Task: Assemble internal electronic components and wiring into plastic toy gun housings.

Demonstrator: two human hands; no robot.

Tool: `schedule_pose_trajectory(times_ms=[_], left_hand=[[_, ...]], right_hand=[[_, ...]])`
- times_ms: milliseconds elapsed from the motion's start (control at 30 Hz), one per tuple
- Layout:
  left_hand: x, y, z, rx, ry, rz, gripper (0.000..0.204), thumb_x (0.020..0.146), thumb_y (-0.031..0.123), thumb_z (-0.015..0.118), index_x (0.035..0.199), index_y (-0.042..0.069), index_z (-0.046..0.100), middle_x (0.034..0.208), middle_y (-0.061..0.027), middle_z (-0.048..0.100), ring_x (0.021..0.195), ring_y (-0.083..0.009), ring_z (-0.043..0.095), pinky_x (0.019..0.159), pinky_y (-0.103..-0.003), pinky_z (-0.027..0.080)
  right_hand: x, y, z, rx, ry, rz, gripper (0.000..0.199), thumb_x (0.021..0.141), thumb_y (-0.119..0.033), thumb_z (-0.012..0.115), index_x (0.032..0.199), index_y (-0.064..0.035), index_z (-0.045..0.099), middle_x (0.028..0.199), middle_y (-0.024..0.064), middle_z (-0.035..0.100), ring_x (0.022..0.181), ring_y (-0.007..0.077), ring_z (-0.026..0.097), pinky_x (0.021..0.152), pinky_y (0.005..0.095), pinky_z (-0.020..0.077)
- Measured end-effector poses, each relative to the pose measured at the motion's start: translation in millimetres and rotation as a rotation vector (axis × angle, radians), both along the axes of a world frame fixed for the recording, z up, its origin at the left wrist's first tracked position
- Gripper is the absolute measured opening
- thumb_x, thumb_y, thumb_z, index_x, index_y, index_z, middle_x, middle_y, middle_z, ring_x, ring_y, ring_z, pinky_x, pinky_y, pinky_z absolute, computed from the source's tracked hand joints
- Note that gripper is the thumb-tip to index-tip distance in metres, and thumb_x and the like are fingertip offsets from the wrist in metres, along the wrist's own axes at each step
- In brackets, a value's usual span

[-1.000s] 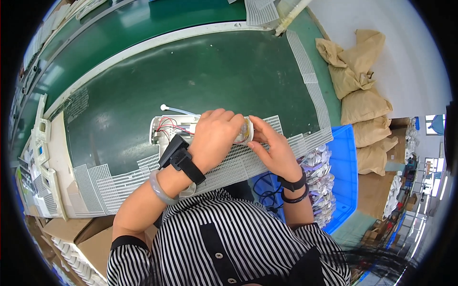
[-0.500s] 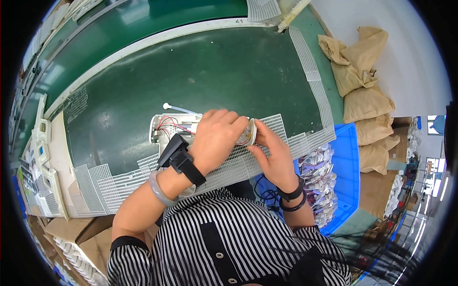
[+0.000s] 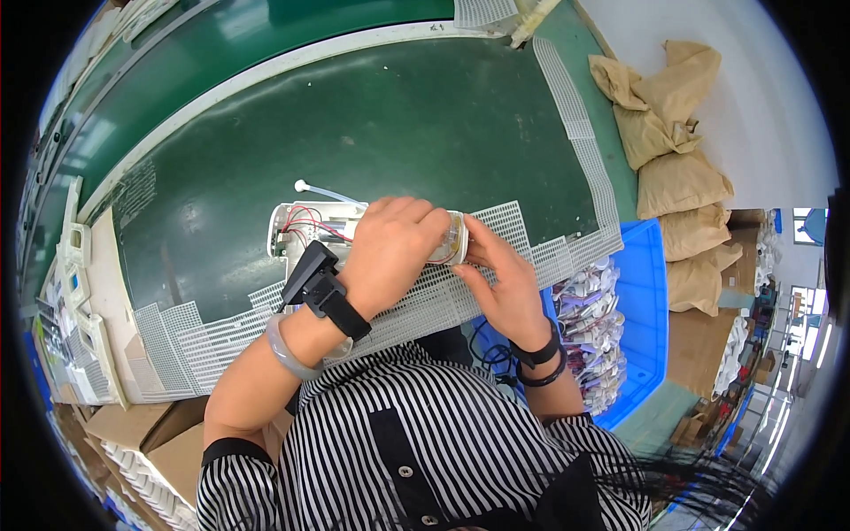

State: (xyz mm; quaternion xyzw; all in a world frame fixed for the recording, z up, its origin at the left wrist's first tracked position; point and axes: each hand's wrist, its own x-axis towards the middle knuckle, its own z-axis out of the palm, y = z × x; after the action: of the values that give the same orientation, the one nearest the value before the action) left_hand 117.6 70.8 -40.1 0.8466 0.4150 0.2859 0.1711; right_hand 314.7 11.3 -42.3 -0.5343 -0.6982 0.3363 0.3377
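Observation:
An opened white plastic housing [image 3: 280, 237] lies across the near edge of the green bench. Red and dark wires [image 3: 305, 215] loop inside its left end. From its far side sticks a thin pale tube [image 3: 329, 193] with a white ball tip. Over the housing's middle lies my left hand [image 3: 394, 252], fingers curled down into it; what the fingertips hold is hidden. My right hand [image 3: 506, 288] grips the rounded right end [image 3: 457, 239] of the housing, thumb on the near side and fingers on the far side. A yellowish part shows inside that end.
Perforated white matting [image 3: 212, 345] edges the green bench [image 3: 354, 115]. To the right stands a blue bin [image 3: 642, 301] full of white and purple wired parts [image 3: 589, 327]. Brown sacks [image 3: 682, 190] pile behind it. White plastic frames [image 3: 75, 257] line the left, above a cardboard box [image 3: 133, 425].
The housing and both hands have shifted slightly left. Its rounded right end, tilted up before, now sits more level in my right hand.

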Motion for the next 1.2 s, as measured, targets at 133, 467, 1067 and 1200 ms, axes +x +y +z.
schedule_pose_trajectory(times_ms=[133,467,1067,1200], left_hand=[[2,2,-3,0.000,0.025,-0.020,0.010,0.084,0.011,0.071,0.091,0.008,0.064,0.085,-0.0069,0.064,0.086,-0.0301,0.063,0.082,-0.044,0.050],[4,2,1,-0.054,0.053,-0.015,0.007,0.085,0.010,0.067,0.089,0.008,0.062,0.084,-0.0064,0.062,0.086,-0.0298,0.062,0.083,-0.044,0.049],[-72,-22,43,-0.013,0.137,0.152,0.033,0.085,0.007,0.072,0.118,0.009,0.067,0.118,-0.0055,0.065,0.112,-0.0278,0.061,0.112,-0.054,0.040],[-92,-40,28,0.065,0.332,0.112,0.042,0.084,0.010,0.074,0.125,0.010,0.064,0.122,-0.0064,0.065,0.117,-0.0279,0.060,0.115,-0.053,0.039]], right_hand=[[-3,0,4,-0.100,0.011,-0.018,0.062,0.090,-0.006,0.073,0.147,0.0003,0.048,0.121,0.0215,0.067,0.100,0.0310,0.072,0.087,0.0384,0.0575],[-2,3,13,0.106,-0.375,0.005,0.064,0.084,-0.016,0.079,0.142,-0.0017,0.056,0.092,0.0121,0.070,0.080,0.0271,0.069,0.071,0.0381,0.0540],[0,36,42,0.342,-0.434,0.314,0.039,0.080,-0.025,0.081,0.113,-0.0072,0.070,0.124,0.0100,0.062,0.121,0.0291,0.058,0.096,0.0401,0.0499],[-4,36,28,0.320,-0.506,0.351,0.027,0.078,-0.024,0.083,0.098,-0.0086,0.073,0.123,0.0085,0.064,0.119,0.0299,0.060,0.095,0.0387,0.0513]])
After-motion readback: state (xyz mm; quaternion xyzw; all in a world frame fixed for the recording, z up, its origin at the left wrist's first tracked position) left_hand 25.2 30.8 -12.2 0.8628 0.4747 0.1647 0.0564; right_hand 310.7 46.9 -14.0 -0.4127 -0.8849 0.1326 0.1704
